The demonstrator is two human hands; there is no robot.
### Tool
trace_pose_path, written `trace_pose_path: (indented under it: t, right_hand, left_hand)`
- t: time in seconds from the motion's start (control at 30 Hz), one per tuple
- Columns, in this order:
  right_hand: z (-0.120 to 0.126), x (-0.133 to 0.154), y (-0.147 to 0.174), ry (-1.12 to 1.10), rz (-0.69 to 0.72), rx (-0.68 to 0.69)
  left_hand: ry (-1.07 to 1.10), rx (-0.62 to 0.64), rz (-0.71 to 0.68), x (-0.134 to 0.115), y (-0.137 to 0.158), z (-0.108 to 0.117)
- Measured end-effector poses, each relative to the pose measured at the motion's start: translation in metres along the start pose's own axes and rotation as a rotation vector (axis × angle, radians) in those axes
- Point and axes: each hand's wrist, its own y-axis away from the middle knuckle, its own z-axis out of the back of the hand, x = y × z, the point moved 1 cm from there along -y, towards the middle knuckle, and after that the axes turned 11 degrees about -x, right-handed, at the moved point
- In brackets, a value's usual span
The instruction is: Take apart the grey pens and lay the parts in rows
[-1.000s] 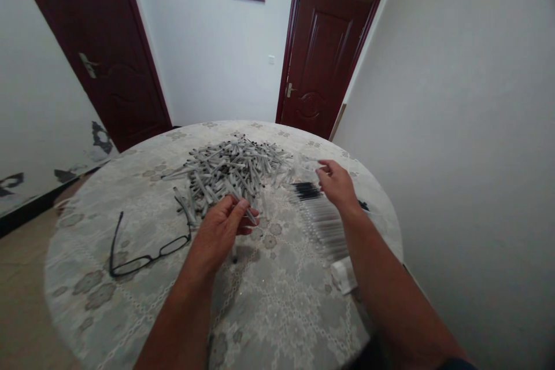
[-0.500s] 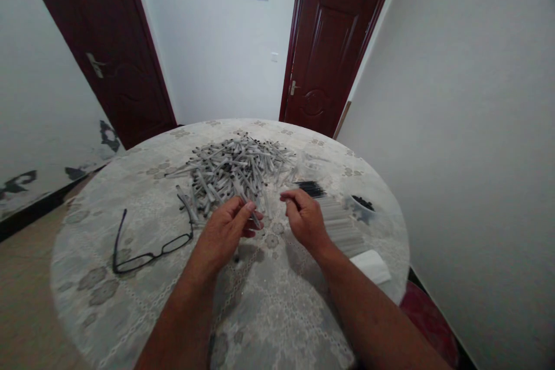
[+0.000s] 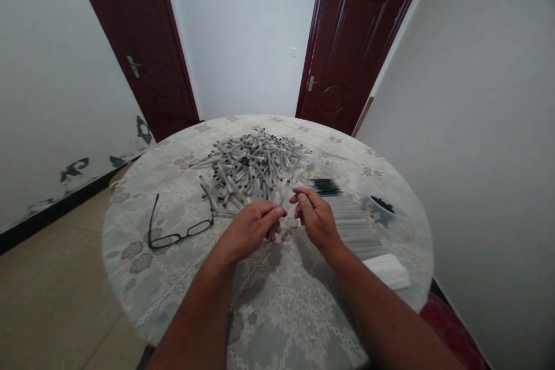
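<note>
One slim grey tube (image 3: 285, 193) held in our left hand (image 3: 252, 228), our right hand (image 3: 318, 221) just beside it.
Our left thumb and fingers are closed around the tube; our right fingers are half curled, thumb near forefinger, and we can't make out whether they pinch anything. The tube's long axis seems to slant, its dark-tipped end pointing away from us and a little rightward, its near end below our left fingers. Beyond the left hand lies a big heap of similar tubes (image 3: 243, 167), which we judge already dealt with; right of the right hand, a row of pale tubes (image 3: 353, 224), dark sticks (image 3: 326, 187) and a bowl of small black pieces (image 3: 382, 204) look like what's left.
</note>
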Motion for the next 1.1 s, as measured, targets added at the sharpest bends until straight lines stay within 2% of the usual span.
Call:
trace_pose_path:
  t: [0.1,0.23,0.33,0.47,0.57,0.73,0.83,0.97,1.1]
  right_hand:
    - [0.001,0.000,-0.002,-0.169,-0.125,-0.004]
    - [0.002,0.002,-0.005,-0.253,-0.235,0.041]
    - [0.001,0.001,-0.008,-0.369,-0.369,0.038]
    - [-0.002,0.000,-0.010,-0.550,-0.510,0.028]
    - [-0.005,0.001,-0.008,-0.585,-0.529,0.070]
    - [-0.012,0.003,0.000,-0.568,-0.534,0.124]
    - [-0.013,0.002,0.003,-0.510,-0.574,0.145]
    - [-0.012,0.001,0.004,-0.451,-0.640,0.185]
    - [-0.010,0.002,0.004,-0.435,-0.584,0.210]
  left_hand:
    - [0.008,0.006,0.004,-0.001,0.002,-0.001]
    - [0.043,0.010,0.045,0.000,0.001,-0.001]
    - [0.101,-0.121,0.095,0.004,-0.002,0.003]
    - [0.369,-0.344,0.143,0.011,-0.006,0.010]
    - [0.499,-0.386,0.135,0.012,-0.007,0.010]
    - [0.414,-0.423,0.143,0.011,-0.007,0.004]
    - [0.437,-0.465,0.166,0.010,-0.007,0.001]
    - [0.468,-0.455,0.189,0.010,-0.007,0.001]
    - [0.454,-0.482,0.197,0.012,-0.007,0.002]
